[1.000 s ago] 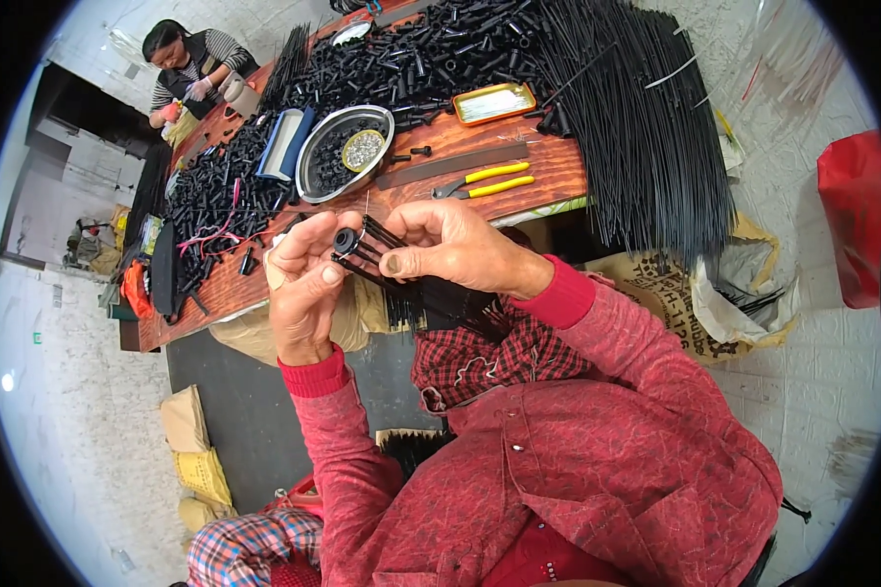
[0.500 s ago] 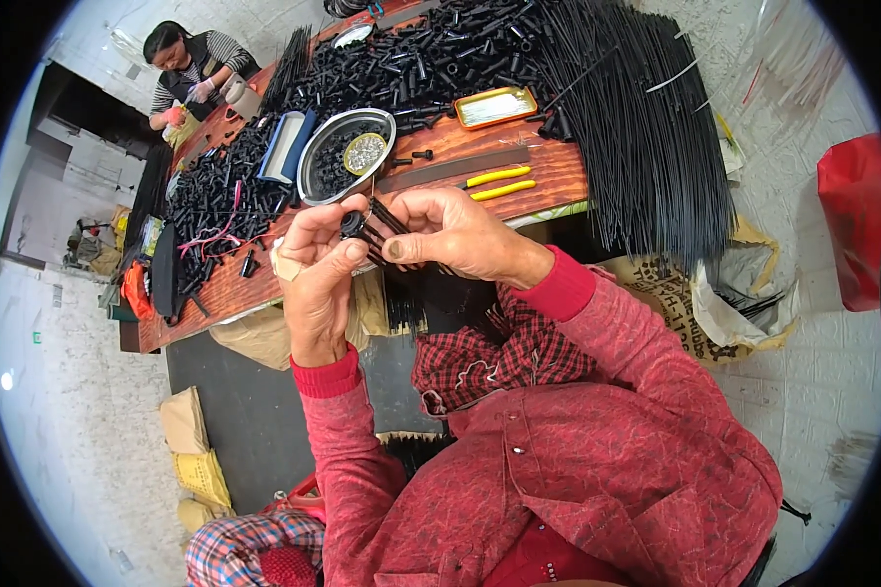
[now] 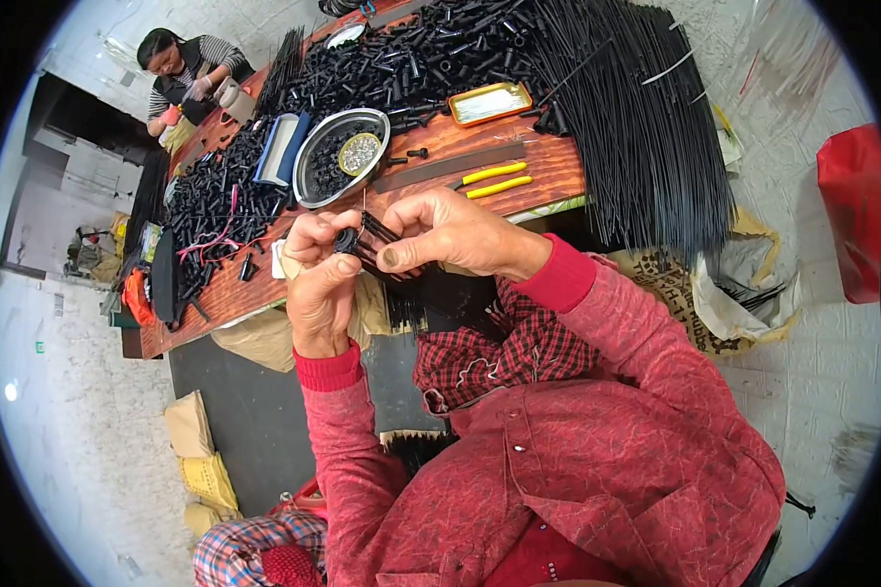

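My left hand (image 3: 318,284) pinches a small black round cap (image 3: 346,241) at the end of a bundle of thin black rods (image 3: 382,249). My right hand (image 3: 450,233) grips that bundle just behind the cap, thumb on top. Both hands meet close above the near edge of the wooden workbench (image 3: 538,176). The rods run down toward my lap, where more black rods (image 3: 406,303) hang. Red sleeves cover both forearms.
On the bench stand a metal bowl (image 3: 308,171) with black parts and a small round tin, yellow-handled pliers (image 3: 489,180), a flat tray (image 3: 490,103), heaps of black tubes (image 3: 215,196) and a large sheaf of long black rods (image 3: 646,137). Another person (image 3: 181,68) works at the far end. Sacks lie on the floor.
Both hands have stayed together above the bench edge; the fingers have shifted slightly on the cap and the rod bundle, which now points a little more upward.
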`<state>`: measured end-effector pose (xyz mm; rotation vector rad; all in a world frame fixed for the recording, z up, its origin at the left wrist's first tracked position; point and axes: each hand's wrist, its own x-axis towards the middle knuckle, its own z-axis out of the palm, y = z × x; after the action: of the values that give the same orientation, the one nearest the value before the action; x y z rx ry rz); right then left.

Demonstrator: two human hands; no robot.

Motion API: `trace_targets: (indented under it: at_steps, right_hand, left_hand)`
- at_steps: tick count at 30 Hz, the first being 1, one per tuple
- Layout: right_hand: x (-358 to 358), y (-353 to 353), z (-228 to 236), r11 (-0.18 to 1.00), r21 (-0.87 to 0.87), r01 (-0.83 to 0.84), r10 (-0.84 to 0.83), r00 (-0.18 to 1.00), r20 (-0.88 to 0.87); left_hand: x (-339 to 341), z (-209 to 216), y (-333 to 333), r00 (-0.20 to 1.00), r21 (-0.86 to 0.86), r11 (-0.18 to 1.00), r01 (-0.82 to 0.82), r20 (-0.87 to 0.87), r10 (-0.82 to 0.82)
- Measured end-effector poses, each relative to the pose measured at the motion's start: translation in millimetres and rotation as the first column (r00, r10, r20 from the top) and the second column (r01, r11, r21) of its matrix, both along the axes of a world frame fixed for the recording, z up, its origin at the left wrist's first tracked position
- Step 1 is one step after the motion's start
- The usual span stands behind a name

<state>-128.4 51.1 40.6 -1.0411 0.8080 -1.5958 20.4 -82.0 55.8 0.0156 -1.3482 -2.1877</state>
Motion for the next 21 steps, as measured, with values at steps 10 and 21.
trace_targets:
  at_steps: [10,21]
  right_hand:
    - [-0.8,4.2,1.1,0.997,0.012,-0.075,0.074,0.994,0.076]
    - [6.2,11.6,9.8,0.997,0.044,0.071,-0.066,0.992,-0.111]
  left_hand:
    - [-10.6,-11.2,-1.6,0.998,-0.09,0.995,0.041,-0.034,-0.044]
    - [4.6,13.1,-18.7,0.981,-0.361,0.932,0.022,0.187,0.05]
